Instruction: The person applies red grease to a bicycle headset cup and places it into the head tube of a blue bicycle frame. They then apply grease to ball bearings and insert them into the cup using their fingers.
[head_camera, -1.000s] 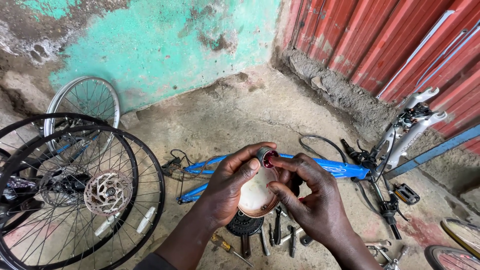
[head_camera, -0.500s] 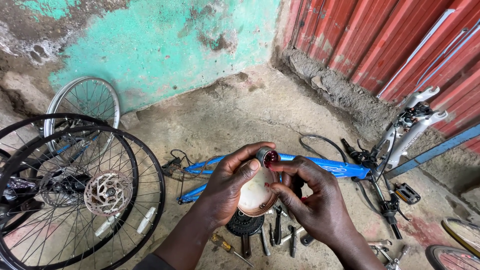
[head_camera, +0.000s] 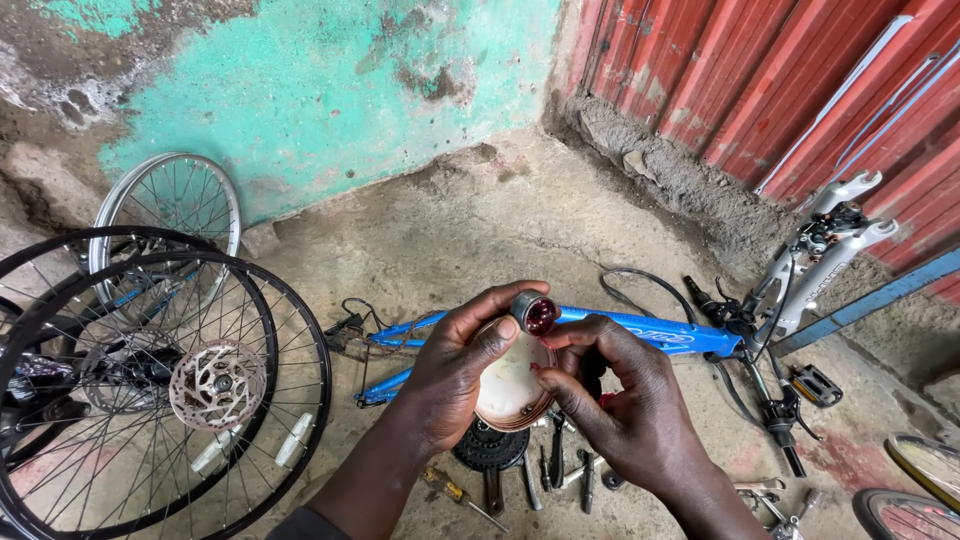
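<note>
Left hand (head_camera: 455, 375) cradles shallow round tin (head_camera: 510, 385), thumb pinching small cylindrical part (head_camera: 533, 312) at rim. Right hand (head_camera: 625, 415) fingers (head_camera: 570, 335) curled, steadying part. Greasing step apparently underway; blue frame (head_camera: 660, 335) beyond fingers.

Two bare forearms, no gloves, no watch or rings. Left hand (head_camera: 455, 375) and right hand (head_camera: 625, 415): short nails. Dark sleeve edge (head_camera: 305, 525) at left elbow.
</note>
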